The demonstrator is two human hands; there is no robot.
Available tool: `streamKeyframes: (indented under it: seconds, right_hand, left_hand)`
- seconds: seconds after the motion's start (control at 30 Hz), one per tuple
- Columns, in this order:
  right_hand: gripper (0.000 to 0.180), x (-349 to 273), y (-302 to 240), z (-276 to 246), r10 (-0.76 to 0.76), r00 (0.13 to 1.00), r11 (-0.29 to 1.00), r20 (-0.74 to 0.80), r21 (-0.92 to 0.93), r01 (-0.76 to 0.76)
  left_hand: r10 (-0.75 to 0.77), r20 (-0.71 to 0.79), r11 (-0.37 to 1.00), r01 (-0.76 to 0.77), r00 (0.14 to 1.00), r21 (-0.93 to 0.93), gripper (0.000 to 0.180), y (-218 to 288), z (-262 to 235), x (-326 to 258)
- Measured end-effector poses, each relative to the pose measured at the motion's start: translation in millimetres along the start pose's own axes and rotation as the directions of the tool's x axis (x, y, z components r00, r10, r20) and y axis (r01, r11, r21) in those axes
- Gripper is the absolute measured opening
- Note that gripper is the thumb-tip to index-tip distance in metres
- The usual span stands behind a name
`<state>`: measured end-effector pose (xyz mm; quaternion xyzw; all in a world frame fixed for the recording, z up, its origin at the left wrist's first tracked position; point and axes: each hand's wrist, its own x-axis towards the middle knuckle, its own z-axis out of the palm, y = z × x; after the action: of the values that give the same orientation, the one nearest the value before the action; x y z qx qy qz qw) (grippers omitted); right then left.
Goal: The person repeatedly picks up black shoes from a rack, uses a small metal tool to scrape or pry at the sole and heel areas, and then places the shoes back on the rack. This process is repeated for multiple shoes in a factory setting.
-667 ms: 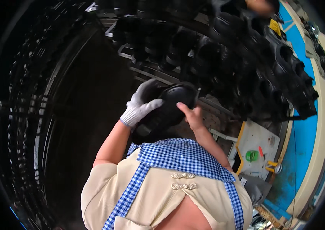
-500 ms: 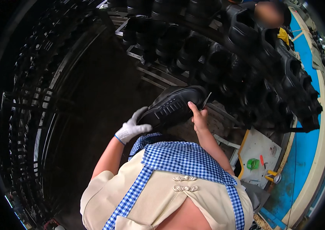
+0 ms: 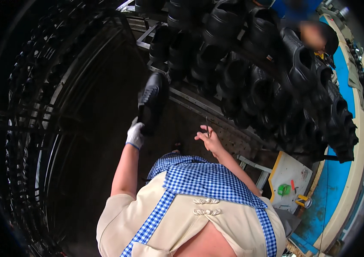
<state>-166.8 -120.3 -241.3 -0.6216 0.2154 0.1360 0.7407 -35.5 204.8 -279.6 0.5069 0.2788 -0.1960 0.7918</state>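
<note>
Gloved left hand (image 3: 135, 134) grips black shoe (image 3: 151, 101) frame centre-left; keep hold firm. Bare right hand (image 3: 207, 139) pinches thin tool (image 3: 207, 127); keep clear of rack (image 3: 199, 103).

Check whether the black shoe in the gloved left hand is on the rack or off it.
Off it: the black shoe is lifted in the gloved left hand, short of the shoe rack.

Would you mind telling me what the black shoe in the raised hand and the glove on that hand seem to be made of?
The black shoe looks like leather or a leather-like synthetic, with a dull sheen along its upper; which of the two is unclear. The glove on the left hand looks like white knitted fabric: matt, soft, with a bluish cuff edge. The right hand is bare and holds a thin dark tool.
</note>
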Motion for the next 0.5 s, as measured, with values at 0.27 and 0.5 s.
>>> streamKeyframes:
  seconds: [0.27, 0.5]
  right_hand:
    - [0.037, -20, 16, -19, 0.128, 0.957, 0.992, -0.259, 0.038, -0.123]
    - [0.032, -30, 25, -15, 0.095, 0.944, 0.990, -0.315, 0.130, -0.056]
  left_hand:
    - [0.040, -0.018, 0.986, -0.037, 0.999, 0.161, 0.056, 104, 108, 184]
    - [0.395, 0.139, 0.785, -0.413, 0.908, 0.462, 0.072, 127, 69, 323]
